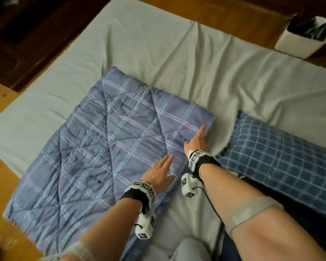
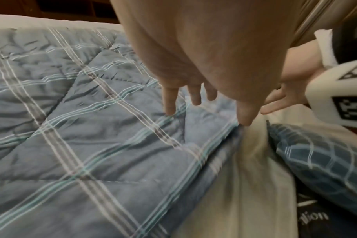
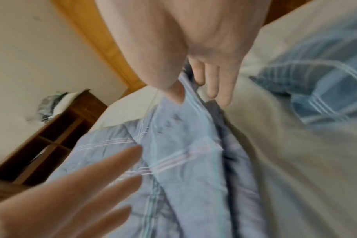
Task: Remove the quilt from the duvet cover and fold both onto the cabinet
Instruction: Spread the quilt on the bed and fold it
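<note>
Folding stage: I log quilt (image 1: pixel 109 147) out, part-folded on bed (image 1: pixel 158 44); duvet cover (image 1: pixel 282 157) right, unfolded; left hand (image 1: pixel 161 171), right hand (image 1: pixel 197 141) flat, gripping nothing.

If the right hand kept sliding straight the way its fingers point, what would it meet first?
The right hand lies flat near the quilt corner, so it would probably run off that edge onto the bare sheet. Nothing else shows in that line, though depth is uncertain.
</note>
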The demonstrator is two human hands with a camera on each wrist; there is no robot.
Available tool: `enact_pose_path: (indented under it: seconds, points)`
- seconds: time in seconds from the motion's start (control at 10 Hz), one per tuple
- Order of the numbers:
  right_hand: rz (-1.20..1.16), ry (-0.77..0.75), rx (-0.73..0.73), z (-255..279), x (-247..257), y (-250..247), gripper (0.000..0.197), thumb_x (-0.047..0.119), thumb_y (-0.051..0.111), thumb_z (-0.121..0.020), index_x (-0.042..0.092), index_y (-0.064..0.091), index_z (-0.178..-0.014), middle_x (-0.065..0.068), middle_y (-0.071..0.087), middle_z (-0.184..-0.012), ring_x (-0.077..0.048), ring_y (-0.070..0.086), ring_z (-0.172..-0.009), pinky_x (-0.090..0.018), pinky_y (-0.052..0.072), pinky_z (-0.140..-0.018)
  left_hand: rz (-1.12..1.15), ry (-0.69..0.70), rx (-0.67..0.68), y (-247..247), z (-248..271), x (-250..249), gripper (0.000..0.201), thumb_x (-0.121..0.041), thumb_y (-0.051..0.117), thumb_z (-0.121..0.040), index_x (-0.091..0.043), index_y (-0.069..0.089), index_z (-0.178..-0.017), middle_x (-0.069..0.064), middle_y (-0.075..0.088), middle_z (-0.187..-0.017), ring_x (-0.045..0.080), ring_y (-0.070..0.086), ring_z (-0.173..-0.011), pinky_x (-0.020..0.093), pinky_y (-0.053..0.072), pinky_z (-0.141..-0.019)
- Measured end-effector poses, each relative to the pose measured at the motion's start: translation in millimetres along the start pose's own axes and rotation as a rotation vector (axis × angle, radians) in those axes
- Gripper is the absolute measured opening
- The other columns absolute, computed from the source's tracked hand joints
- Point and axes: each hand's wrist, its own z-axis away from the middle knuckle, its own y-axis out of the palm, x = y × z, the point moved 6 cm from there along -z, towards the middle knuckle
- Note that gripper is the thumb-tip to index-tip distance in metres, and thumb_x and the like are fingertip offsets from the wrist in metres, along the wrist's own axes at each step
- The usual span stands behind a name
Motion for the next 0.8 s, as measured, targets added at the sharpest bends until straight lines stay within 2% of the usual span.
enact_pose_path:
  seconds: [0.1,0.2,0.3,0.4,0.5,0.6,0.7,0.8]
  points:
    - [0.043,-0.077,0.163,21,-5,31,0.094,0.022,0.061,-0.092,0.02,-0.007,-0.156,-0.013,0.013,-0.163,-0.037,0.032,-0.143,-0.049,0.035,-0.112,-0.039,-0.059,0.009,19,12,24,0.081,-0.046,0.048,-0.098,-0.032,-0.007,-0.156,-0.005,0.0,-0.165,0.022,0.013,-0.15,0.047,0.033,-0.115]
    - [0.171,-0.074,0.343,-4,47,38,0.093,0.036,0.063,-0.091,0.027,-0.002,-0.156,-0.008,0.003,-0.165,-0.032,0.011,-0.15,-0.056,0.02,-0.118,-0.145,-0.15,-0.025,9,33,47,0.083,-0.049,0.048,-0.096,-0.032,-0.007,-0.156,-0.003,-0.005,-0.165,0.023,0.007,-0.151,0.056,0.026,-0.116]
    - [0.426,-0.364,0.24,-81,256,69,0.097,0.049,0.064,-0.088,0.03,-0.002,-0.157,-0.009,-0.004,-0.165,-0.032,-0.005,-0.151,-0.059,0.004,-0.119,-0.223,-0.194,-0.142,-17,59,64,0.081,-0.047,0.048,-0.096,-0.029,-0.003,-0.157,-0.001,-0.007,-0.165,0.023,0.001,-0.152,0.056,0.016,-0.119]
    - [0.59,-0.459,0.195,-41,268,87,0.099,0.05,0.064,-0.088,0.031,-0.005,-0.157,-0.009,-0.009,-0.165,-0.034,-0.009,-0.151,-0.059,0.004,-0.119,-0.202,-0.225,-0.211,-41,89,98,0.08,-0.045,0.049,-0.095,-0.029,0.002,-0.157,0.0,-0.002,-0.165,0.024,0.004,-0.151,0.053,0.016,-0.12]
    - [0.554,-0.422,0.248,-10,305,115,0.099,0.049,0.063,-0.089,0.031,-0.006,-0.156,-0.006,-0.008,-0.165,-0.033,-0.006,-0.151,-0.057,0.007,-0.12,-0.171,-0.249,-0.234,-55,122,149,0.075,-0.046,0.049,-0.095,-0.028,0.009,-0.156,0.001,0.0,-0.165,0.024,0.009,-0.151,0.051,0.018,-0.12]
    - [0.624,-0.4,0.335,34,320,159,0.096,0.049,0.061,-0.09,0.032,-0.006,-0.156,-0.005,-0.007,-0.165,-0.031,-0.002,-0.151,-0.056,0.011,-0.119,-0.085,-0.284,-0.3,-60,165,207,0.071,-0.047,0.049,-0.095,-0.028,0.017,-0.155,0.002,0.006,-0.164,0.026,0.018,-0.148,0.049,0.024,-0.118]
    - [0.742,-0.337,0.412,77,338,219,0.095,0.047,0.061,-0.09,0.033,-0.005,-0.156,-0.004,-0.007,-0.165,-0.032,0.004,-0.151,-0.058,0.016,-0.118,0.04,-0.336,-0.318,-47,218,277,0.069,-0.044,0.05,-0.095,-0.028,0.02,-0.154,0.003,0.007,-0.164,0.028,0.024,-0.146,0.047,0.027,-0.116]
    - [0.822,-0.328,0.495,128,376,286,0.094,0.046,0.061,-0.089,0.03,-0.002,-0.157,-0.005,-0.002,-0.165,-0.034,0.01,-0.15,-0.056,0.022,-0.117,0.178,-0.405,-0.317,-23,278,358,0.069,-0.039,0.053,-0.094,-0.027,0.021,-0.154,0.002,0.005,-0.164,0.031,0.027,-0.144,0.049,0.032,-0.111]
